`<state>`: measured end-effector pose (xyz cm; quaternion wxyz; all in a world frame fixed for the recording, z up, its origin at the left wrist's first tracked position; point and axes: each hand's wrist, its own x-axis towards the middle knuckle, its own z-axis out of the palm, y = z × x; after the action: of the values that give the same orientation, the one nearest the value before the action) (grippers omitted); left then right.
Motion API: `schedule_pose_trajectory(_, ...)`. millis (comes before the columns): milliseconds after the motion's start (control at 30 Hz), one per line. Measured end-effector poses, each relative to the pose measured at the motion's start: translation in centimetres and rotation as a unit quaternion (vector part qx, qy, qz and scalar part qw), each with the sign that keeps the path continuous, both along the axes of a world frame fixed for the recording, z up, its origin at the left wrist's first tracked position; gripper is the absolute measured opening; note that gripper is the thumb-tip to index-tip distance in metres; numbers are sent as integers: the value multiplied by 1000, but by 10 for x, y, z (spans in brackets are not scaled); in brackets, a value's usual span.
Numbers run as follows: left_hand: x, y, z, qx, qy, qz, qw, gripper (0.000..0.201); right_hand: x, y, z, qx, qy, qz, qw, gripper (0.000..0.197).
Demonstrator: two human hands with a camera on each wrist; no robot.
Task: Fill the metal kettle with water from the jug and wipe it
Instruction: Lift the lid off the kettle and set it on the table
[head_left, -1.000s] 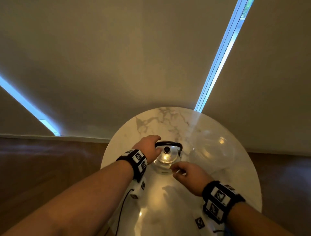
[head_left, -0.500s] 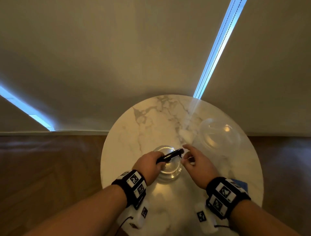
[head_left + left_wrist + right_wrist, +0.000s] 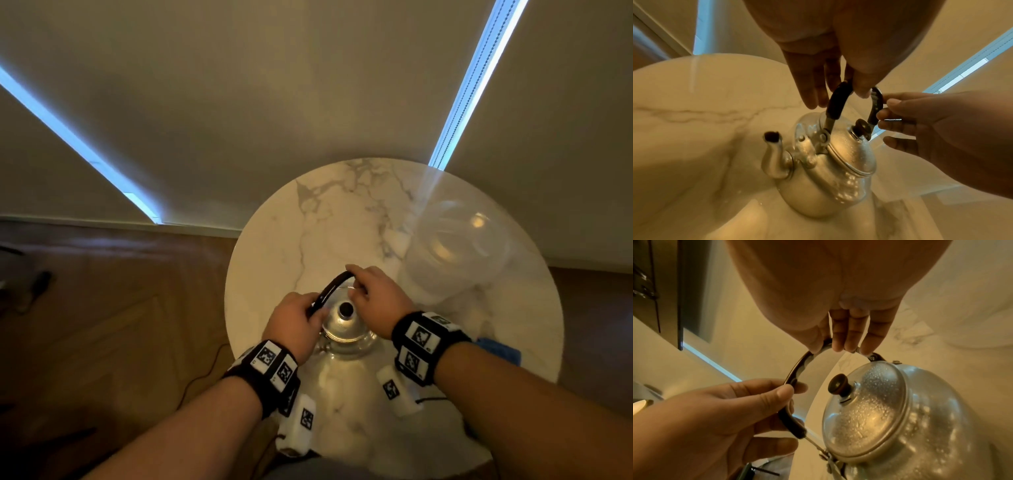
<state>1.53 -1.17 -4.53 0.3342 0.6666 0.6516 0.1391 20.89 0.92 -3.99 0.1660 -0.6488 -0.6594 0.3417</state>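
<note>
Head view shows your left hand and right hand both pinching the dark arched handle of the metal kettle, which stands lidded on the round marble surface. Water droplets bead its lid. Your fingers curl round the handle; a clear jug stands just beside your right hand.

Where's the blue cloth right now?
In the head view the blue cloth lies at the marble table's right edge, just beyond the right wrist, partly hidden by its band.
</note>
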Motion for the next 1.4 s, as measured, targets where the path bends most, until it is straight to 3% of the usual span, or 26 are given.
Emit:
schedule_pose_trajectory(167,-3,15,-1,0,-6,-20,1000,52,-9,21,-3,-16,-83,58,995,59)
schedule_pose_trajectory(300,-11,25,-9,-32,-3,-31,999,52,-16,36,-4,-54,-143,99,983,70)
schedule_pose_trajectory(433,-16,35,-17,-51,5,-55,997,43,-21,42,-2,-59,-178,131,973,58)
schedule_pose_trajectory(500,-19,40,-19,-43,16,-83,995,45,-18,35,1,-41,-163,108,980,50)
schedule_pose_trajectory(667,-19,51,-32,9,38,-207,978,101,-15,-3,8,-25,-136,37,990,40)
schedule_pose_trajectory(767,-13,50,-28,9,56,-240,969,119,-26,-13,1,-31,-155,29,987,33)
schedule_pose_trajectory(967,-13,51,-33,7,106,-259,960,118,-41,-14,-10,-11,-159,-31,987,18)
schedule_pose_trajectory(1267,-11,49,-39,14,82,-235,968,105,-45,-27,6,56,-138,-64,987,19)
schedule_pose_trajectory(1400,-17,50,-46,29,79,-241,967,114,-25,-46,9,58,-135,-126,981,20)
